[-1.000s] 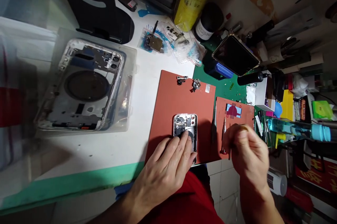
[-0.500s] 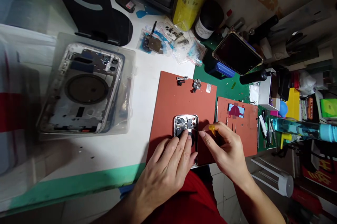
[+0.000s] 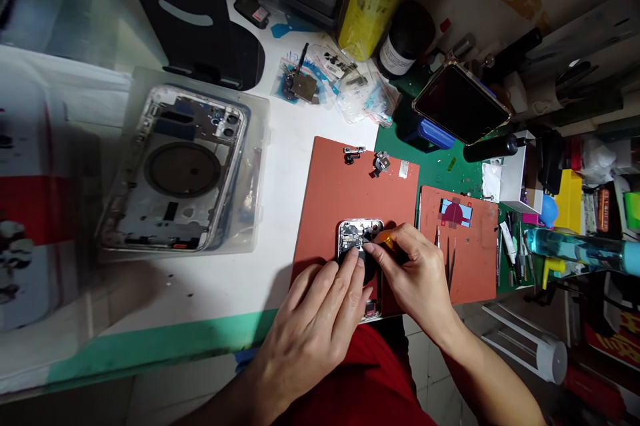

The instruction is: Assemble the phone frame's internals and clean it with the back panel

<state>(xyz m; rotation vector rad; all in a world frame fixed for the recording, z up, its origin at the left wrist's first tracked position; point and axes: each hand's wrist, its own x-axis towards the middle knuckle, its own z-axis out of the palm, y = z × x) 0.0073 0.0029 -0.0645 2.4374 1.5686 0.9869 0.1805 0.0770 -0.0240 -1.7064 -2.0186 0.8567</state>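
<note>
An opened phone (image 3: 353,234) with bare inner parts lies on the red-brown mat (image 3: 340,179). My left hand (image 3: 320,313) is laid across it, fingers stretched out and fingertips resting on the phone's middle. My right hand (image 3: 413,273) is at the phone's upper right, thumb and forefinger pinched together. It holds a small amber-yellow translucent piece (image 3: 385,238), mostly covered by the fingers, so its exact kind is unclear. The pinched fingertips meet the phone near the left fingertips. Small phone parts (image 3: 381,163) lie higher on the mat.
At left, a larger phone housing (image 3: 183,169) sits on a clear plastic box (image 3: 263,139). A second mat (image 3: 473,266) carries tweezers (image 3: 451,259). Behind stand a yellow can (image 3: 373,6), a black bottle (image 3: 407,39) and a propped phone (image 3: 460,103).
My right hand has moved left onto the phone, bringing the amber-yellow piece from beside it to its upper part. My left hand stays on the phone; the view has shifted slightly.
</note>
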